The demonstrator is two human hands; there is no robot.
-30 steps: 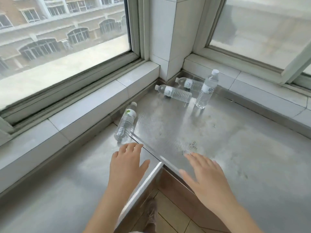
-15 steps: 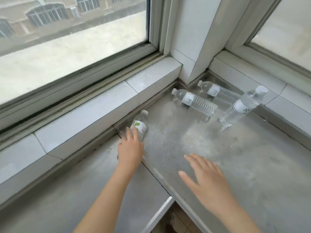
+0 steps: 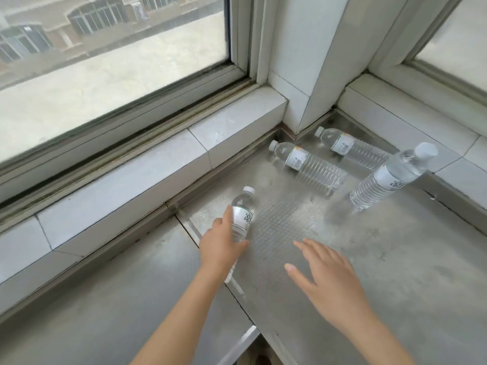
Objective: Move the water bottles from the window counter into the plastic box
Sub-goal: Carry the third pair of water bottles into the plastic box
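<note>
Several clear water bottles with white caps lie or stand on the steel window counter (image 3: pixel 395 259). My left hand (image 3: pixel 220 243) grips the nearest bottle (image 3: pixel 242 214) around its middle, beside the tiled ledge. Two more bottles lie on their sides near the corner, one (image 3: pixel 311 167) closer and one (image 3: pixel 350 147) behind it. A fourth bottle (image 3: pixel 387 177) stands upright at the right. My right hand (image 3: pixel 326 280) hovers over the counter with fingers spread, holding nothing. The plastic box is out of view.
A white tiled ledge (image 3: pixel 158 177) runs under the windows on the left and right. A tiled pillar (image 3: pixel 303 61) fills the corner. The counter's front edge (image 3: pixel 245 341) drops to the floor at the bottom.
My left hand has reached forward and closed around the nearest bottle. The view has moved closer to the corner. My right hand stays spread above the counter.
</note>
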